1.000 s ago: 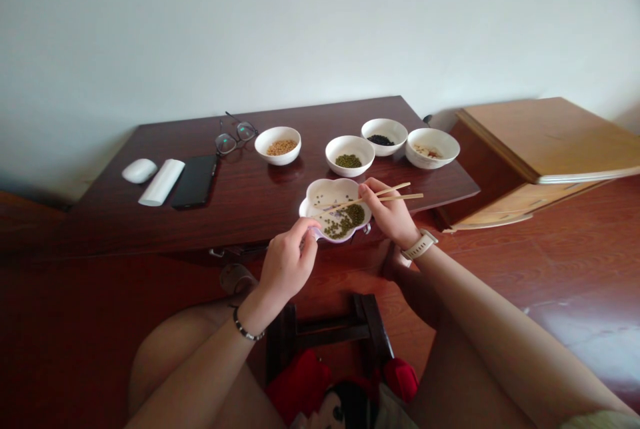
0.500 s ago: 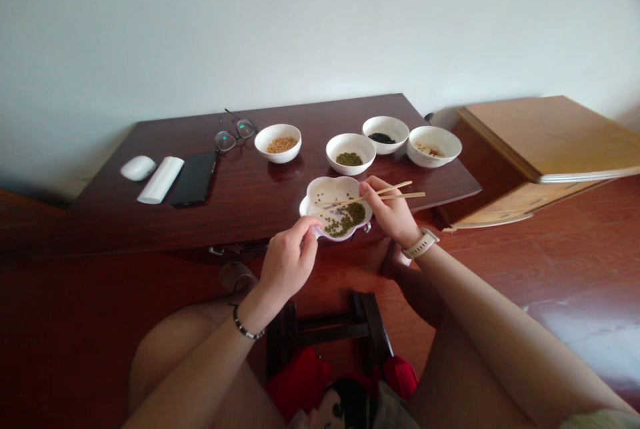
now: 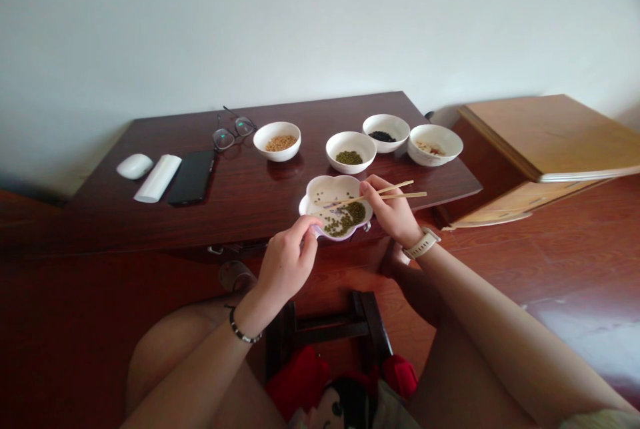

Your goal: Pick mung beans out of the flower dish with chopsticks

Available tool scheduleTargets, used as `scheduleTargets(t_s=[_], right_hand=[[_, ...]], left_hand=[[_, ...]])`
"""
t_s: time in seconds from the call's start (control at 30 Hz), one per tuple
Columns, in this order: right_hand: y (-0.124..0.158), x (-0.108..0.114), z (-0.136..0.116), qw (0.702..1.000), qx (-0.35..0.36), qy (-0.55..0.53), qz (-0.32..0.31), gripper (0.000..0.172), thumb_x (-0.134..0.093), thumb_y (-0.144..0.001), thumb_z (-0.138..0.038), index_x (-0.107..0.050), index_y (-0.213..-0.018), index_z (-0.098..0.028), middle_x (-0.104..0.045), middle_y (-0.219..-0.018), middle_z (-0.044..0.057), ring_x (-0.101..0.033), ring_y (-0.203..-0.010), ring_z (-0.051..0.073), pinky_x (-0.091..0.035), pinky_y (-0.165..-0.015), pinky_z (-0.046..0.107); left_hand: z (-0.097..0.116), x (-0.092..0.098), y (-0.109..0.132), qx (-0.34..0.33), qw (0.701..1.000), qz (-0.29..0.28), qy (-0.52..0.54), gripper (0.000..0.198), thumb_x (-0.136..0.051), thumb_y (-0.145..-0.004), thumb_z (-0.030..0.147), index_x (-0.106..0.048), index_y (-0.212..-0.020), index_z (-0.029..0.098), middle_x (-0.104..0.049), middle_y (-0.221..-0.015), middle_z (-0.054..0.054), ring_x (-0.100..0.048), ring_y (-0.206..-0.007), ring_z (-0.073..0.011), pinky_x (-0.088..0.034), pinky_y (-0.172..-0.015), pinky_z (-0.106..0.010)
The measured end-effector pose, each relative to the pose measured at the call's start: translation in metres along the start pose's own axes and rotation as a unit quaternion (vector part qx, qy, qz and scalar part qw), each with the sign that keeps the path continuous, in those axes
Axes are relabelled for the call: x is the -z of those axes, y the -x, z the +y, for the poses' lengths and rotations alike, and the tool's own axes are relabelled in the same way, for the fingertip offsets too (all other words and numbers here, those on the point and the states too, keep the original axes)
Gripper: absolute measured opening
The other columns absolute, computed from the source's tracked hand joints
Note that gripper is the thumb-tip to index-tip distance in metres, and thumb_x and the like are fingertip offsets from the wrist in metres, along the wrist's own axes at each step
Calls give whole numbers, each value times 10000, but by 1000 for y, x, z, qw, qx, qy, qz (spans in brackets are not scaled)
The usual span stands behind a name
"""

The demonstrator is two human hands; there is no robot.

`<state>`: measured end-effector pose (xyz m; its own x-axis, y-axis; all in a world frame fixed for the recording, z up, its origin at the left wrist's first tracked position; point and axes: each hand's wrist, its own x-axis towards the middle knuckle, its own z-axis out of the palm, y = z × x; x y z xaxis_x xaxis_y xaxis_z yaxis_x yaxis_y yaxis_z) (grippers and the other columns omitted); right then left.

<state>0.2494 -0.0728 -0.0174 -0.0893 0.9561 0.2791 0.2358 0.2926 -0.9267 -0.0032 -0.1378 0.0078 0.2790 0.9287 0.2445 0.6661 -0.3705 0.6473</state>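
Note:
My left hand (image 3: pixel 290 254) pinches the near left rim of a flower-shaped white dish (image 3: pixel 325 187) with a lilac edge. Small green beans (image 3: pixel 356 214) lie in that dish, mostly toward its right side. My right hand (image 3: pixel 393 209) is closed round a pair of wooden chopsticks (image 3: pixel 353 200), whose tips reach down over the left part of the dish. Just behind stands a white bowl (image 3: pixel 332 161) of green beans. Farther back are a bowl (image 3: pixel 401 130) of black beans and a bowl (image 3: pixel 443 161) with pale and reddish bits. To the left, another bowl (image 3: pixel 275 156) holds yellowish beans.
On the left of the dark table (image 3: pixel 245 209) lie eyeglasses (image 3: pixel 234 133), a black phone (image 3: pixel 192 177), a white case (image 3: pixel 158 178) and a white mouse-shaped object (image 3: pixel 135 166). A wooden cabinet (image 3: pixel 555 135) stands to the right. The wall rises behind the table.
The view has shifted very slightly. Both hands, the chopsticks and the dish keep practically the same positions.

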Motion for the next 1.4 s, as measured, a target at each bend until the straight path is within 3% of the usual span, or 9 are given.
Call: scheduleTargets(t_s=[0.2,1.4], right_hand=[[0,1,0,1000,-2,2,-3,496,-569,-1066,-662,-570,-808,-239,-514,-698,-4,-436,-657,171,-317,-588,331],[5,4,-2,1000,-5,-3,1,473,-597,-1071,-619,-588,-807,-228,-518,-705,-5,-430,-651,158,-330,-591,317]], left_hand=[[0,0,1,3,1000,-12,-4,251,-479,-1107,230,-715,-1192,224,-831,-1016,-33,-765,-819,-190,-515,-770,-289],[5,3,1,9,999,-29,-15,258,-470,-1105,236,-714,-1181,205,-822,-968,-26,-738,-755,-170,-493,-732,-290]])
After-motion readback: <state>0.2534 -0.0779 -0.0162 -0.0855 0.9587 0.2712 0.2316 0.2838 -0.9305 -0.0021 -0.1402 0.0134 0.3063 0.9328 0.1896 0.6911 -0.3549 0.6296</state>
